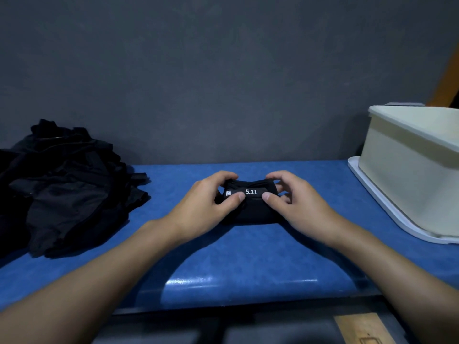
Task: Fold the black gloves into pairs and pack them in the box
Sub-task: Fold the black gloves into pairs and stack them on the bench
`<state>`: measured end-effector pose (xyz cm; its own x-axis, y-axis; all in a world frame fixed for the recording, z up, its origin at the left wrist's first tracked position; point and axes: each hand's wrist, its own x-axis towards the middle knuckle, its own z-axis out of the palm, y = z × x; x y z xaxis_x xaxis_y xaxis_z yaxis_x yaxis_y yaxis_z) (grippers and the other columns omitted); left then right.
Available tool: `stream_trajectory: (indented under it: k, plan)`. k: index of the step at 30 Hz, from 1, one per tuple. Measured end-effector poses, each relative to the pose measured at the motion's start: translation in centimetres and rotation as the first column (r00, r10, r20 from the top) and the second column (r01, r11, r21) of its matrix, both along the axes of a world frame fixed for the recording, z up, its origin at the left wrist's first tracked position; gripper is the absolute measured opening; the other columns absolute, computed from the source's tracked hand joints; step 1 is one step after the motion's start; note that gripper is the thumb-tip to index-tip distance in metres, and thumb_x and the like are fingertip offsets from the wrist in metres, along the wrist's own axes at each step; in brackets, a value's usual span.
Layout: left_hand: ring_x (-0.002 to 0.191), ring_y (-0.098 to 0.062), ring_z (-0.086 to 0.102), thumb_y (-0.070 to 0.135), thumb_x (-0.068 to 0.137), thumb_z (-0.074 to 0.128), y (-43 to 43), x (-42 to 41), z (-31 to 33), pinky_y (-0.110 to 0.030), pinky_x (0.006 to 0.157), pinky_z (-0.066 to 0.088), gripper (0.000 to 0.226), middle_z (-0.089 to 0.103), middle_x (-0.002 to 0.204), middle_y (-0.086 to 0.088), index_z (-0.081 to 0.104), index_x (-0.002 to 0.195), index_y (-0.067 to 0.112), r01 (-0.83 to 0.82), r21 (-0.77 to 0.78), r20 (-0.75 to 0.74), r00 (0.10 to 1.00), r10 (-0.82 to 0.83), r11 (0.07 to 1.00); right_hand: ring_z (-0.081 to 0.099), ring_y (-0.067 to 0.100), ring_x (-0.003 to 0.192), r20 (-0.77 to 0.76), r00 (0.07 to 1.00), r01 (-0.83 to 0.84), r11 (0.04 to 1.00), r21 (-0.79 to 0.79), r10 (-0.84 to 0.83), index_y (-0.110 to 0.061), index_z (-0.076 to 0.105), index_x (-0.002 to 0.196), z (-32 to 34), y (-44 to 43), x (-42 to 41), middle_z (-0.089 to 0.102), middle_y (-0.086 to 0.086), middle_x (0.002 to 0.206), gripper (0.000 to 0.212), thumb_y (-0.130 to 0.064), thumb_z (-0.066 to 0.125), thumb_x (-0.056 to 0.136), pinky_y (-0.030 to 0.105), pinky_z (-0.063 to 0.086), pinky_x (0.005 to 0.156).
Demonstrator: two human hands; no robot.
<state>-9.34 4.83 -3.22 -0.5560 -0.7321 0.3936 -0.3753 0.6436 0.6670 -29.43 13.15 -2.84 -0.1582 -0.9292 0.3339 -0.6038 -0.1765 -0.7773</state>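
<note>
One folded bundle of black gloves (250, 211) lies at the middle of the blue table (248, 256), its white "5.11" label (251, 192) facing up. Two hands grip it - the left hand (206, 209) curled round its left end, the right hand (300, 207) round its right end, both thumbs pressing just below the label. One loose pile of black gloves (67, 189) sits at far left; its gloves cannot be counted. One cream box (407, 175) stands at far right on a white tray (355, 167).
</note>
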Motion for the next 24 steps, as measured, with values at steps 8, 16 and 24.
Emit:
stream_trajectory:
  k: [8,16,24]
  plan:
    - [0.083,0.006,0.052,0.036,0.094,0.063,-0.3,-0.19,-0.18,-0.007,0.074,0.038,0.038,0.055,0.12,0.008,0.055,0.129,0.025,-0.064,-0.04,0.062,0.996,0.067,0.997,0.055,0.006,0.08,-0.239,0.971,-0.044,0.998,-0.052,0.03,-0.033,0.057,0.122,0.02,0.41,0.17,0.047,-0.012,0.112,0.036,-0.018,0.066,0.091,0.013,0.042,0.08]
    - [0.096,-0.005,0.053,0.034,0.09,0.067,0.5,0.28,0.39,-0.015,0.084,0.041,0.022,0.049,0.11,0.012,0.054,0.107,0.029,0.06,-0.133,0.099,0.994,-0.047,0.989,0.051,0.0,0.099,-0.386,0.922,-0.022,0.998,0.06,0.043,-0.034,0.053,0.133,-0.28,0.6,-0.09,0.038,-0.014,0.118,0.042,-0.038,0.061,0.092,0.024,0.044,0.092]
    - [0.101,-0.008,0.054,0.034,0.091,0.066,0.08,0.57,0.02,-0.019,0.09,0.042,0.026,0.047,0.117,0.01,0.057,0.114,0.026,0.085,-0.149,0.218,0.975,-0.051,0.985,0.055,0.01,0.1,-0.427,0.903,0.014,0.992,0.125,0.041,-0.04,0.05,0.133,-0.21,0.47,-0.03,0.035,-0.014,0.12,0.043,-0.045,0.059,0.091,0.038,0.049,0.092]
